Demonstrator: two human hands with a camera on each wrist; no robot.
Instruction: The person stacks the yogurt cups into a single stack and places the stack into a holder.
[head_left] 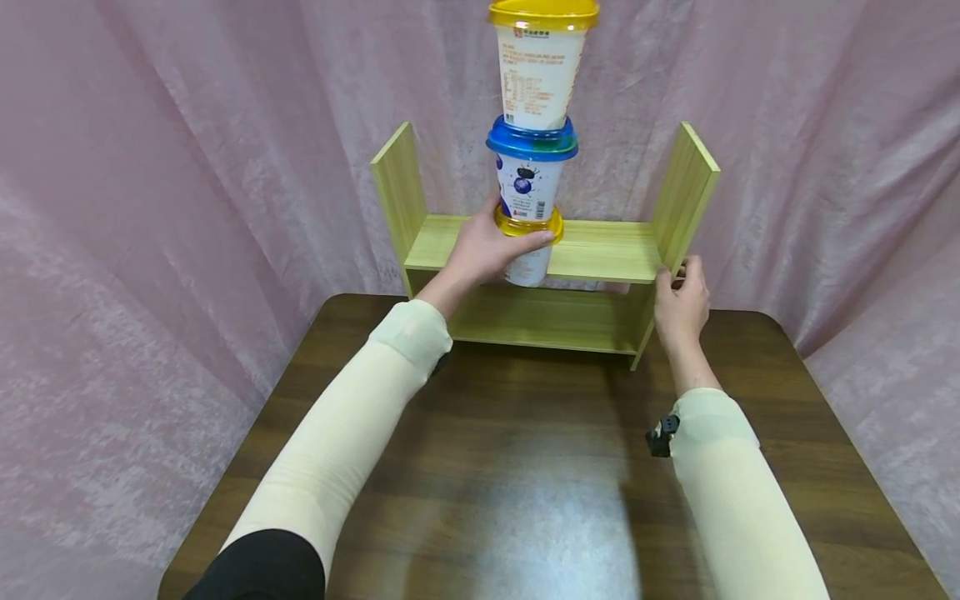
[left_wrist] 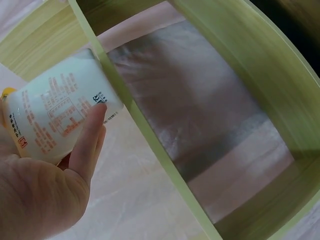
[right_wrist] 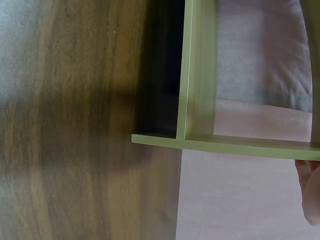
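Left hand (head_left: 483,250) grips the bottom yellow-lidded cup (head_left: 529,250) of a three-cup stack, thumb along the lid rim, fingers wrapped round the white body; left wrist view shows fingers (left_wrist: 89,137) on the printed label. Stack is held in front of the green wooden shelf (head_left: 600,250), level with its upper board, roughly at the shelf's middle. On top of the held cup sits a blue-lidded cup (head_left: 529,171) with a blueberry print, and above that a second yellow-lidded cup (head_left: 542,62) with a text label. All three upright, touching.

Right hand (head_left: 681,300) sits at the shelf's right side panel, fingers curled at its front edge near the upper board; can't tell whether that grip is really clamped on the panel or just touching. Right wrist view shows only a fingertip (right_wrist: 311,192) just beside the panel edge.

Shelf stands at the far edge of the dark wood worktop (head_left: 525,492). Pink curtain (head_left: 187,208) behind and around the shelf.
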